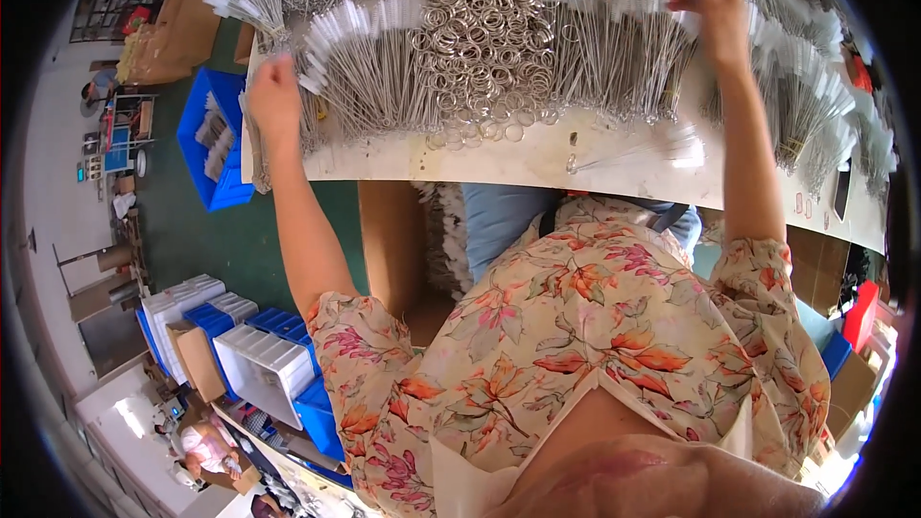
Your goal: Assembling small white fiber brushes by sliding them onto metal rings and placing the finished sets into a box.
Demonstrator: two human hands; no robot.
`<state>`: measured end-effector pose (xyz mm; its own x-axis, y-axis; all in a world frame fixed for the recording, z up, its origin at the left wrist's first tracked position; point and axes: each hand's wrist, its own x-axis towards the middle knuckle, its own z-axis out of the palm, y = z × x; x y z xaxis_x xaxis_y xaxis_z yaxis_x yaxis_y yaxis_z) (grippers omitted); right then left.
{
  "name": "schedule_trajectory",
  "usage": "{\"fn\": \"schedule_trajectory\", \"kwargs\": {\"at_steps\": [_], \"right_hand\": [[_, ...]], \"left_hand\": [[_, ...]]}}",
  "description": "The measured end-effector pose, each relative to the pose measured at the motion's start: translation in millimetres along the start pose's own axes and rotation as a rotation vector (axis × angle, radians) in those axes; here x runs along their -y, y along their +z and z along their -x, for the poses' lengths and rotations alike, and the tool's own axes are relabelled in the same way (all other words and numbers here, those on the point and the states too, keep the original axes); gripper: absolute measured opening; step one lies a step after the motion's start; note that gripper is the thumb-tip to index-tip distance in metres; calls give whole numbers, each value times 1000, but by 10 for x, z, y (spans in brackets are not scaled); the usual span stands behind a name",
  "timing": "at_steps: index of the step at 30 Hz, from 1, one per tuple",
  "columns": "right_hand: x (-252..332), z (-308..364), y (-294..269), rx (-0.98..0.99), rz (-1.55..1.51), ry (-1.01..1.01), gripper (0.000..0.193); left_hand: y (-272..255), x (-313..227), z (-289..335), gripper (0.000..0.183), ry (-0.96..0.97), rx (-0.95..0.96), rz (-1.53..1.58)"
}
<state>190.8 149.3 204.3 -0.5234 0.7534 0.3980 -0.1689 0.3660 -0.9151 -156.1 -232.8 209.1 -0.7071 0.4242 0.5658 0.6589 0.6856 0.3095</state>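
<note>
My left hand (pixel 276 96) is closed at the table's left end, beside bundles of thin wire-handled brushes (pixel 360 67) with white bristles. What its fingers hold, if anything, is hidden. Farther right, my right hand (pixel 712 14) reaches over another row of brushes (pixel 624 38), its fingers curled together by the bristle ends. I cannot make out what is between them. Between the brush rows lies a heap of shiny metal split rings (pixel 484 48), some spilling toward the near edge. A few loose brushes (pixel 652 152) lie close to that edge, below my right hand.
The pale tabletop (pixel 413 158) ends just in front of my body. More brush bundles (pixel 806 105) crowd its right side. A blue crate (pixel 213 149) with brushes stands on the green floor at left. An open cardboard box (pixel 389 249) sits under the table; stacked bins (pixel 259 364) stand lower left.
</note>
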Motion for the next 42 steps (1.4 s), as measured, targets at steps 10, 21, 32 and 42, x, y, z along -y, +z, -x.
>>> {"fn": "schedule_trajectory", "kwargs": {"at_steps": [10,21,32,42], "right_hand": [[-49,596,-1607,-431,430,240,20],[-393,423,-1571,-261,909,392,28],[434,358,-2142,-892,708,21,24],[-669,637,-3821,-496,1234,532,28]], "left_hand": [[544,704,441,38,-281,316,115],[522,212,404,21,-579,256,150],[289,-246,34,27,-240,-50,117],[342,-901,76,28,55,155,288]]}}
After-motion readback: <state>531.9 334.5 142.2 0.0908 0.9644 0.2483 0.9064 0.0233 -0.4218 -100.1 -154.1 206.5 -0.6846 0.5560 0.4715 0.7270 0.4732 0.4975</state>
